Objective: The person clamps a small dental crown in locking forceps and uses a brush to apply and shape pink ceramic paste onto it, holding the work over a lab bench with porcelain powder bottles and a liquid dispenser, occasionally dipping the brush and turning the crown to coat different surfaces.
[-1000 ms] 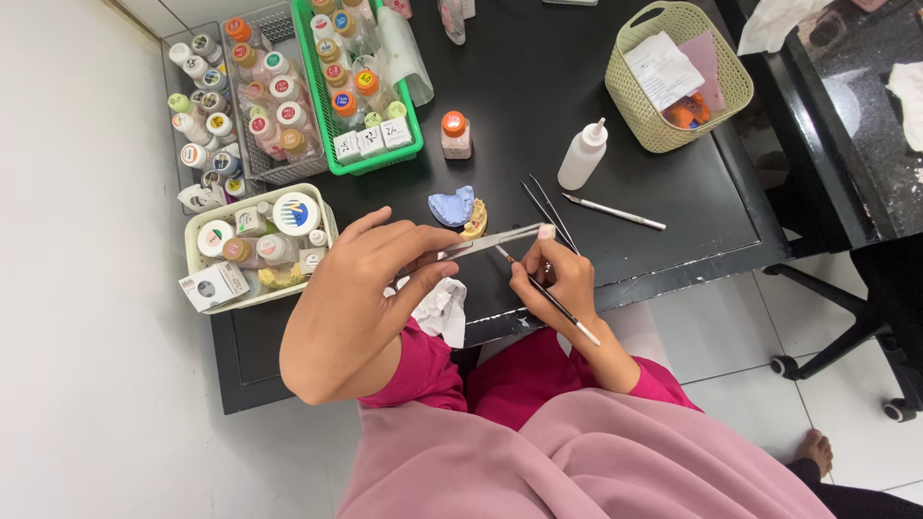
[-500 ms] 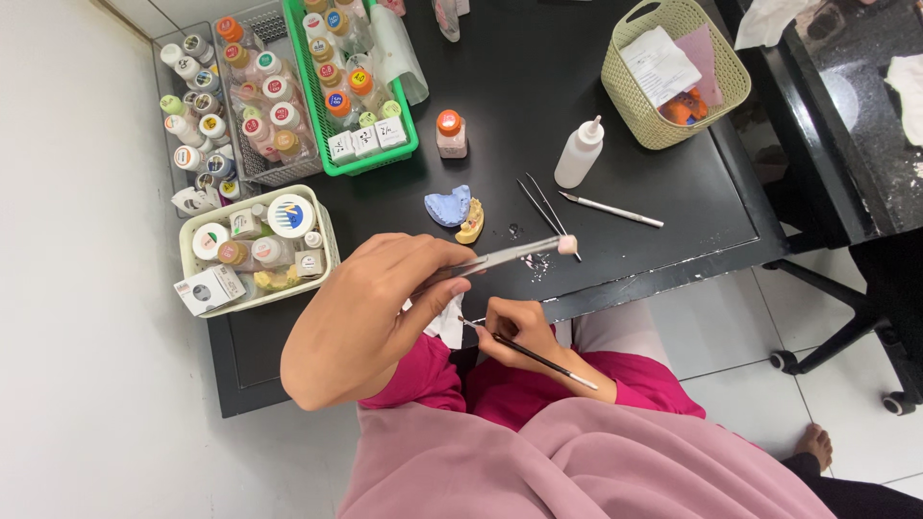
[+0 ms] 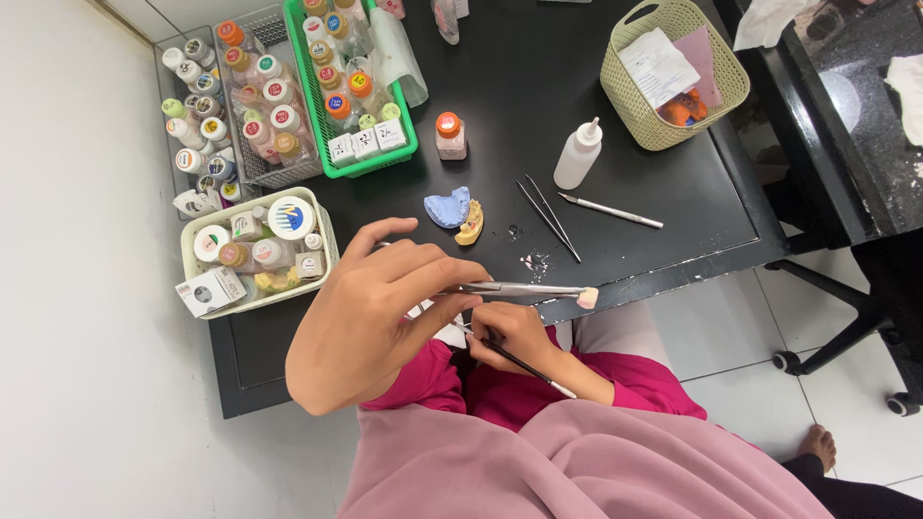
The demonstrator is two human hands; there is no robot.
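Left hand grips long steel tweezers pinching 1 small pinkish tooth-like piece at the black table's near edge; right hand grasps a thin dark brush. Coating appears underway, unfinished.

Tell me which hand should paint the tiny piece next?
Probably the right hand: it holds the thin brush. The left hand is busy gripping the tweezers that clamp the small piece.

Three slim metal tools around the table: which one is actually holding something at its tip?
The tweezers in the left hand: a small pale piece sits at their tip. The tweezers on the table and the slim knife lie bare.
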